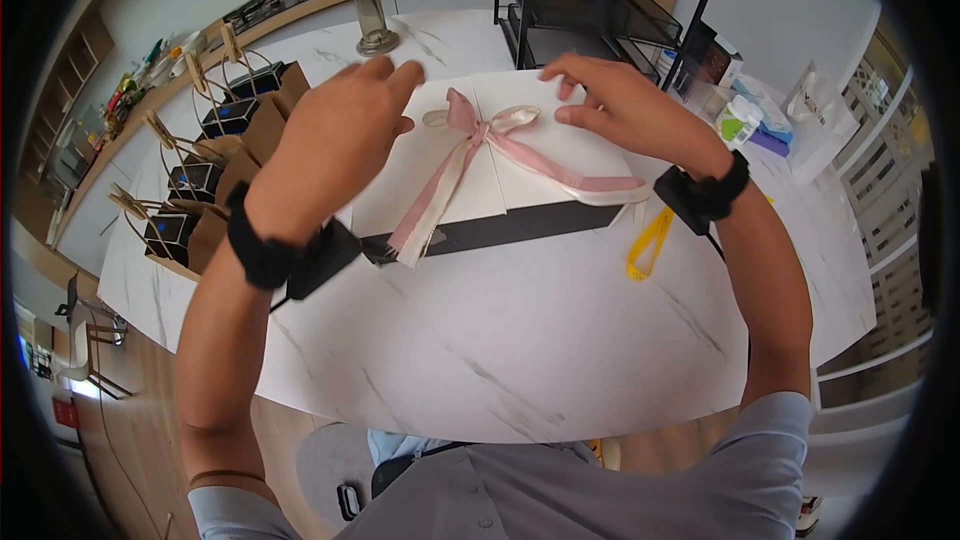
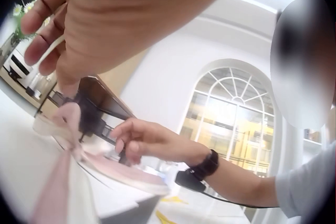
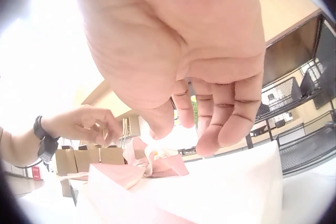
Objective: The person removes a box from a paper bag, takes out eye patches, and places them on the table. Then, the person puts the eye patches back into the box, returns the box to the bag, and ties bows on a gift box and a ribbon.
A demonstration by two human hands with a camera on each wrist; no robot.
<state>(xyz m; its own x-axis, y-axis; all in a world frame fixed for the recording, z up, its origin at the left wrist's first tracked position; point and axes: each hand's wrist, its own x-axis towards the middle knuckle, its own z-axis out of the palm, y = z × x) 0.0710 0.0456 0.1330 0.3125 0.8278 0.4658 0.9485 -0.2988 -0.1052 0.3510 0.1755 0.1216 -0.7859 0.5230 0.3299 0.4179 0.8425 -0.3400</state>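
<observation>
A white box (image 1: 560, 147) with a dark lower side sits on the marble table, topped by a pink and cream ribbon bow (image 1: 483, 132). The left hand (image 1: 345, 140) hovers over the box's left part, fingers loosely bent and holding nothing. Above the right part, the right hand (image 1: 635, 110) hangs with relaxed fingers, also empty. In the left wrist view, the bow (image 2: 76, 153) lies below the left fingers. The right wrist view shows the right palm (image 3: 184, 50) above the box, with the bow (image 3: 147, 166) beyond.
Brown paper bags (image 1: 230, 155) with dark boxes line the table's left side. A flower vase (image 1: 370, 15) and a black rack (image 1: 590, 15) stand behind. Yellow tape (image 1: 650, 245) lies right of the box; packets (image 1: 740, 120) and a clear bag (image 1: 820, 105) are at the far right.
</observation>
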